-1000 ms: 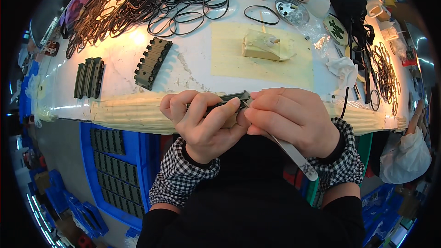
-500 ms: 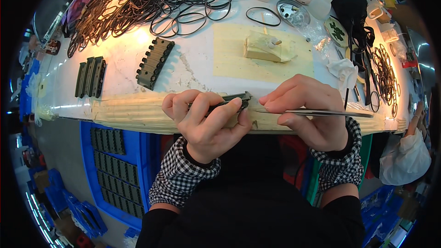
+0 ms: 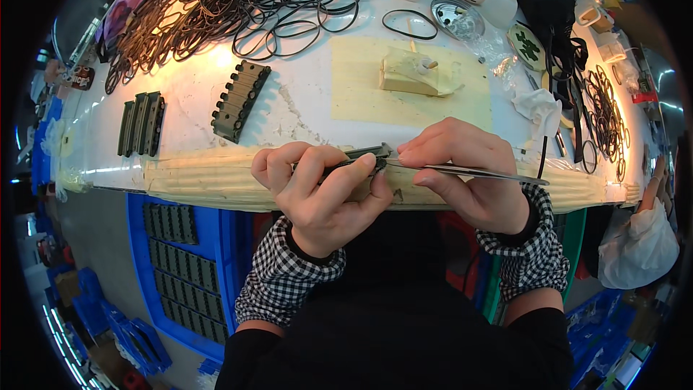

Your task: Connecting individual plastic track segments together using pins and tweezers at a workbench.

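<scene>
Over the padded front edge of the table, my left hand (image 3: 317,191) is closed round a dark green ridged plastic part (image 3: 367,152), its end showing past the fingertips. My right hand (image 3: 476,173) pinches metal tweezers (image 3: 498,174) between thumb and fingers. The tweezers' thin tips point left and reach the end of the green part; whether they touch it or grip something small, I cannot make out. Beyond my left hand lies a row of joined dark green parts (image 3: 240,101), tilted, and farther left stands a group of similar parts (image 3: 142,124).
Black rubber rings (image 3: 289,11) heap up at the back left. A taped beige block (image 3: 411,76) sits on yellow paper (image 3: 350,97). At the back right are a metal dish (image 3: 459,17) and squeeze bottle (image 3: 503,6). Below left, a blue tray (image 3: 141,245) holds several rows of green parts.
My right hand and the tweezers have shifted left, bringing the tips up to the green part. The left hand stays nearly in place, still holding the part.
</scene>
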Demonstrator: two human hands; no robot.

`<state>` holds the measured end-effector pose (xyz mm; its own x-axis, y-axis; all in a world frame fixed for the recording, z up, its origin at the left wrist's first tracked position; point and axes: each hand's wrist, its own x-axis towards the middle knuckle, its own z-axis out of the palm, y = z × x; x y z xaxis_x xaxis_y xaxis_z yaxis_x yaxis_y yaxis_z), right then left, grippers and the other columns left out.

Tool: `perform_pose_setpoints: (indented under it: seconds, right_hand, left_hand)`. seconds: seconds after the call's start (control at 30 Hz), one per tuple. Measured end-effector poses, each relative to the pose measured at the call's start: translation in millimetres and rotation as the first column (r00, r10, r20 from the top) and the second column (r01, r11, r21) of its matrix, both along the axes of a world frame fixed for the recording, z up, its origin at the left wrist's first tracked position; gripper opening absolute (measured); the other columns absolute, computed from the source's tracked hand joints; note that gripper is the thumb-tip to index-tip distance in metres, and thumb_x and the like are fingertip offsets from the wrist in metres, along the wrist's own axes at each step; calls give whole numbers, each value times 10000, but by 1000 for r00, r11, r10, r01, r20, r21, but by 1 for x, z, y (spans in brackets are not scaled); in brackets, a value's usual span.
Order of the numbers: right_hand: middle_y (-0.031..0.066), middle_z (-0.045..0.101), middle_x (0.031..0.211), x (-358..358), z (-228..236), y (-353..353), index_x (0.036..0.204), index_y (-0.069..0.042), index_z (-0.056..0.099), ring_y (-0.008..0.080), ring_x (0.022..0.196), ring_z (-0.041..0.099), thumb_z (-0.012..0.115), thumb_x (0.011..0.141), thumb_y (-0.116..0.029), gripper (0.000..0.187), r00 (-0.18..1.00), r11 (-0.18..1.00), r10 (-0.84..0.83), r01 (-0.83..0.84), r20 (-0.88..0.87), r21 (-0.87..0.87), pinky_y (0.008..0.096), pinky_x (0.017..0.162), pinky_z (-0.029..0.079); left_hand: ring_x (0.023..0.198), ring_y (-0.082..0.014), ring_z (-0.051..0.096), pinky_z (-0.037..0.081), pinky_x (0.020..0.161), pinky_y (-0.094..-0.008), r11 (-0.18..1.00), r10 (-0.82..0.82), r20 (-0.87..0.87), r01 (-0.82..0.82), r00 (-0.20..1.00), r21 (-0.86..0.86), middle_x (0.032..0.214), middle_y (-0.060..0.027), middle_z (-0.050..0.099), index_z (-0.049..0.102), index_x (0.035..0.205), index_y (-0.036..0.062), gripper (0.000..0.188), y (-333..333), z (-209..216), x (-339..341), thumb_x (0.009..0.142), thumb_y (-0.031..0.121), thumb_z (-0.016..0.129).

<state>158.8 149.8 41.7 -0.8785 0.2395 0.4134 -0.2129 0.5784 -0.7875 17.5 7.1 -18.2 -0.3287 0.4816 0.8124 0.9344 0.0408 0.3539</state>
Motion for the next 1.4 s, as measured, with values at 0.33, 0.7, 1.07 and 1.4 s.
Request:
perform_pose_setpoints:
  seconds: [0.33, 0.7, 1.07, 1.4]
  right_hand:
    - [100, 659, 858, 1, 0, 1, 945, -5, 668, 237, 763, 647, 715, 842, -96, 145, 998, 999, -44, 45, -32, 24, 302, 661, 510]
    - [81, 674, 882, -3, -5, -9, 1016, -53, 672, 241, 767, 651, 709, 825, -53, 195, 980, 975, -195, 198, -36, 105, 310, 664, 517]
    - [65, 644, 883, -8, -21, -10, 985, -72, 638, 253, 824, 612, 677, 829, -14, 171, 998, 998, -59, 59, 20, 9, 333, 721, 490]
    - [66, 684, 968, -1, 6, 2, 931, -30, 619, 157, 913, 633, 692, 823, 34, 145, 997, 962, 74, -76, -17, -263, 294, 835, 489]
  left_hand:
    - [810, -202, 468, 363, 752, -340, 997, -48, -7, 48, 999, -57, 730, 29, 560, 675, 807, 169, 266, -5, 5, 1, 566, 132, 782]
    - [787, -163, 470, 300, 781, -370, 998, -26, -5, 25, 1000, -50, 726, 73, 531, 706, 775, 239, 231, -5, 3, 0, 560, 223, 788]
    - [822, -234, 576, 439, 832, -404, 944, -159, 120, 186, 980, -272, 827, -53, 609, 684, 978, 47, 344, -24, 17, -9, 640, 21, 747]
    - [686, -213, 650, 521, 634, -284, 949, -259, 492, 315, 831, -33, 821, -143, 661, 666, 1022, -30, 332, -32, 28, 36, 706, -60, 763]
